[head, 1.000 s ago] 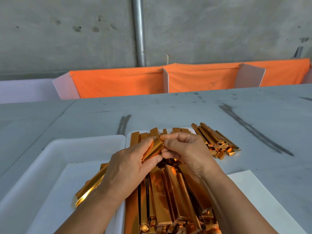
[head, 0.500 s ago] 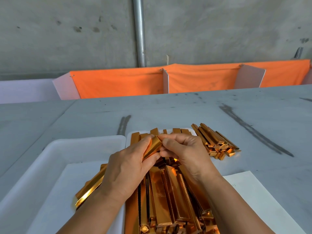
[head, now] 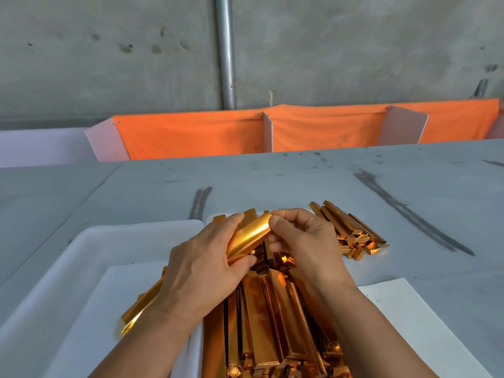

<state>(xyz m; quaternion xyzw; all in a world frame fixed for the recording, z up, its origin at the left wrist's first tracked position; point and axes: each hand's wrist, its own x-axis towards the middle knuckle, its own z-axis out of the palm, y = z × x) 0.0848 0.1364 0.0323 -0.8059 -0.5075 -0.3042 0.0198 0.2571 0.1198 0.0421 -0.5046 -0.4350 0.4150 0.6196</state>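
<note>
A shiny gold foil strip [head: 249, 236] is held between both hands above a tray heaped with gold folded strips [head: 275, 317]. My left hand [head: 204, 271] grips the strip's lower end, thumb under it and fingers over it. My right hand [head: 302, 241] pinches the strip's upper end between thumb and forefinger. A small pile of folded gold pieces [head: 351, 233] lies on the table just right of my right hand. Another gold strip [head: 139, 312] lies in the white tray [head: 90, 241] under my left wrist.
The grey table [head: 300, 181] stretches ahead, with dark streaks on its right side. A white paper sheet [head: 425, 323] lies at the near right. Orange cloth panels [head: 191, 135] with white dividers line the far edge, below a concrete wall and a metal pipe [head: 226, 50].
The held strip has turned so its broad shiny face shows more, and my right thumb and forefinger have shifted along its upper end. Both hands stay in about the same place.
</note>
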